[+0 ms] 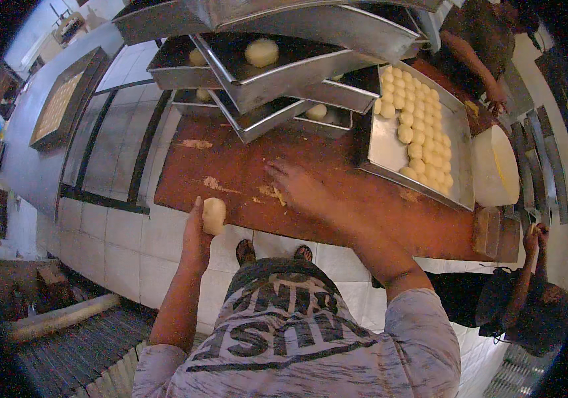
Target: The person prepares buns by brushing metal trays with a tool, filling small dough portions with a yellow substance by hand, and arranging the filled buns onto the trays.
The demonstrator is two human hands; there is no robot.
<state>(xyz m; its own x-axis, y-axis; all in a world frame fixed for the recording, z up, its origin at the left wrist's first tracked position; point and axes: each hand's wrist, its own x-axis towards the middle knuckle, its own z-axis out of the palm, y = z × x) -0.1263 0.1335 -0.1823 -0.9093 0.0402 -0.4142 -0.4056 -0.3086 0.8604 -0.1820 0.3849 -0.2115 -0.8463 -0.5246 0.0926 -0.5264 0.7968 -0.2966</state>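
Note:
My left hand [198,232] is closed round a pale, rounded dough ball [214,216], held just off the near left edge of the reddish-brown table [337,222]. Over the tabletop reaches my right hand [292,186], fingers stretched out toward the left and somewhat blurred. A small yellowish scrap [279,196] shows at its thumb side; whether it touches the hand is unclear. To the right, a large metal tray [385,147] holds rows of dough balls [420,126].
Metal pans [264,79] stand stacked crosswise at the back, some with dough balls inside. A white bucket [494,166] and a clear container [488,232] are at the right. One person [480,40] is at the far right, another [529,298] nearer. A filled tray [65,99] lies far left.

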